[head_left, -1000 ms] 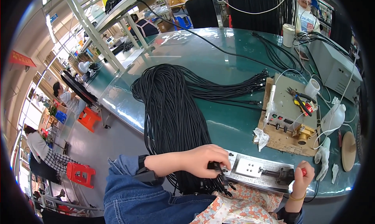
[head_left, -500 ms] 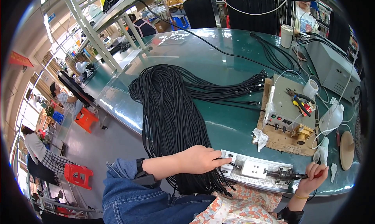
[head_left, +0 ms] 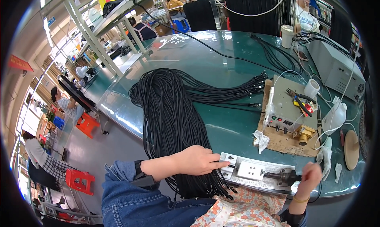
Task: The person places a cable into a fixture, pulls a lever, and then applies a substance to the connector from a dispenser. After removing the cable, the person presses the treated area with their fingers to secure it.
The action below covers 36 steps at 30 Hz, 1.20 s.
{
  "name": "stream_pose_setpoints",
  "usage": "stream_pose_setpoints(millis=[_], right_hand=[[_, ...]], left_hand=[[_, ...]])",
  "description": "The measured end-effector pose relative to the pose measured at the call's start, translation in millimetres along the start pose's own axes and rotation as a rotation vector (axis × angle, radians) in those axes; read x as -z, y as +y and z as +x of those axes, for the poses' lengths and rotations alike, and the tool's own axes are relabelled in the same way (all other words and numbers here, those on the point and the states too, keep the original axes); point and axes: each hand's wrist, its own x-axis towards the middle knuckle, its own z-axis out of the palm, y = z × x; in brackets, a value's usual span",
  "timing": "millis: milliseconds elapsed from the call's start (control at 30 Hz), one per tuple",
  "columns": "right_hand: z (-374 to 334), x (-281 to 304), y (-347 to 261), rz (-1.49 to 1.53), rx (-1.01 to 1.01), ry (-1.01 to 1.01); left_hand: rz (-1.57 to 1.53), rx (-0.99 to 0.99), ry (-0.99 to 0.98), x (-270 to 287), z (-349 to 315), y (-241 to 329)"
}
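Note:
My left hand (head_left: 196,160) is closed in a pinch on a thin black cable (head_left: 218,161) at the left end of a metal fixture (head_left: 284,186). Its index finger reaches over the small left block (head_left: 228,162). Midway along the fixture sits a white block (head_left: 251,170) with small holes. A dark push-type toggle clamp (head_left: 283,176) is mounted to its right. Curled around the clamp's handle end is my right hand (head_left: 311,175), slightly blurred, which hides the handle. Beside and beneath my left forearm hangs a thick bundle of black cables (head_left: 174,116) over the table edge.
A grey control box (head_left: 287,104) stands on cardboard, with pliers (head_left: 299,102) on top. A white bottle (head_left: 333,118), a round tan disc (head_left: 351,151) and crumpled tissue (head_left: 261,141) lie around it. Farther right is a large grey machine (head_left: 336,64). Other people sit in the background.
My right hand has shifted slightly left and turned, and the red handle tip no longer shows. The left hand keeps its pinch at the left block. The whole view has shifted slightly.

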Motion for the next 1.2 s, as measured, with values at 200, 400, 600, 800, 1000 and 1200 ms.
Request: stream_pose_setpoints(millis=[200,400,600,800,1000,1200], right_hand=[[-0.7,-45.5,-20.6,-0.825,0.525,-0.605],[-0.9,-29.6,-17.2,-0.601,0.432,-0.476],[4.1,4.8,-1.7,0.21,-0.115,0.172],[1.3,-22.7,-16.8,-0.244,0.22,-0.167],[1.0,-30.4,-17.7,-0.72,0.556,-0.566],[0.2,-22.3,-8.5,-0.408,0.316,-0.258]], left_hand=[[0.043,-0.032,-0.032,-2.9,0.3,-5.5],[-0.011,0.022,-0.044,-5.2,-1.1,4.0],[-0.089,-0.003,0.013,-3.7,3.2,4.8],[-0.2,0.03,0.001,-9.6,4.8,3.5],[-0.351,0.112,0.124,-8.7,-1.4,8.4],[-0.718,0.382,0.354,-3.2,-1.0,5.2]])
